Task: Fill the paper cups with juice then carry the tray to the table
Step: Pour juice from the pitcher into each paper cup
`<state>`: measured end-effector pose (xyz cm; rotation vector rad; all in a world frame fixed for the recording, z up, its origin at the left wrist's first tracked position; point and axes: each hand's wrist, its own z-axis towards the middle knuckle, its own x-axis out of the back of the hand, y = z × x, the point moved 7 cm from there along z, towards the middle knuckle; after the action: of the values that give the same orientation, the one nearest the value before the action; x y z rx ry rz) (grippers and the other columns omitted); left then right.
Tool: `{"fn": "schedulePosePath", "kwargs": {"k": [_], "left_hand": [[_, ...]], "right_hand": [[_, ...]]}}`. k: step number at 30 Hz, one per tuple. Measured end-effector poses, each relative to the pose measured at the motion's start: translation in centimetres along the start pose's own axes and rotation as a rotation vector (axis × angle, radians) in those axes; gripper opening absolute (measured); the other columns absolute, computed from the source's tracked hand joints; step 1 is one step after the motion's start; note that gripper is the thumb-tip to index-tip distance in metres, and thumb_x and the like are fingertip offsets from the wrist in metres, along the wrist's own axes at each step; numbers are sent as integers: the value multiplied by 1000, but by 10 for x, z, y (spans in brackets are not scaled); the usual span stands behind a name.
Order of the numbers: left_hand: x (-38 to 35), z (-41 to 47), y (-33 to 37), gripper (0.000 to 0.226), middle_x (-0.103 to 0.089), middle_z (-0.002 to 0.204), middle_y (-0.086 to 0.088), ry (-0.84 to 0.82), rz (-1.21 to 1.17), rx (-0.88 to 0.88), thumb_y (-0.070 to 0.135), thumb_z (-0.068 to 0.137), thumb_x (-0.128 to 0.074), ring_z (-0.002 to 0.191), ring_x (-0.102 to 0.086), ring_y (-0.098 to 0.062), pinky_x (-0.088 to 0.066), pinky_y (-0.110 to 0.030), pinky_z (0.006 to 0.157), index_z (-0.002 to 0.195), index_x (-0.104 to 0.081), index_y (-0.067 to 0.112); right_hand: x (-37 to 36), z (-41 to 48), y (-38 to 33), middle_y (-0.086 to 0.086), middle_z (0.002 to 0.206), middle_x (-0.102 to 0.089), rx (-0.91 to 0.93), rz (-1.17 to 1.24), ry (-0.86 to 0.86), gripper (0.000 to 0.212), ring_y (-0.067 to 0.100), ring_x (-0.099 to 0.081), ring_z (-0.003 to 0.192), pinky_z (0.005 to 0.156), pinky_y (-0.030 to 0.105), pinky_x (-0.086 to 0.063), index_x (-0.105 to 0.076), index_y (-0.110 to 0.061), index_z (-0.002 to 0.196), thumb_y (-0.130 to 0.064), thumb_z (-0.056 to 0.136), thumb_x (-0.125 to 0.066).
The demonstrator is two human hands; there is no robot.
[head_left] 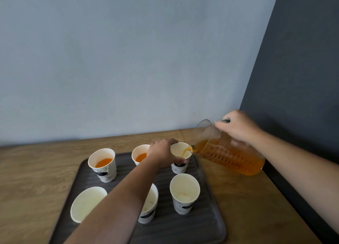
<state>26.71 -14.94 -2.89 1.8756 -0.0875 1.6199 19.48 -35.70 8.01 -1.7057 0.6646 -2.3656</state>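
Observation:
Several white paper cups stand on a dark ribbed tray (205, 223). The back left cup (102, 163) and back middle cup (140, 154) hold orange juice. My left hand (165, 152) grips the back right cup (180, 152) around its rim and side. My right hand (238, 126) holds the handle of a clear ribbed pitcher (229, 153), tilted left, and a thin stream of juice runs from its spout into that cup. The front row, a left cup (86, 203), a middle cup (149, 205) partly hidden by my forearm, and a right cup (184, 192), shows white insides.
The tray lies on a wooden counter (36, 170) set against a pale blue wall. A dark grey wall (297, 78) closes the right side, close behind the pitcher. Bare wood shows left of the tray and on a narrow strip to its right.

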Motion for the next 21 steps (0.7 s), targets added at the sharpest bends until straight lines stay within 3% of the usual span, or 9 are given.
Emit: {"fn": "schedulePosePath", "kwargs": {"k": [21], "left_hand": [[-5, -1, -5, 84, -53, 138, 4, -21, -35, 40, 66, 63, -72, 128, -44, -23, -34, -45, 107, 136, -45, 35]], "right_hand": [[6, 0, -9, -2, 45, -26, 11, -43, 6, 49, 17, -28, 47, 50, 28, -19, -33, -17, 45, -29, 80, -65]]}}
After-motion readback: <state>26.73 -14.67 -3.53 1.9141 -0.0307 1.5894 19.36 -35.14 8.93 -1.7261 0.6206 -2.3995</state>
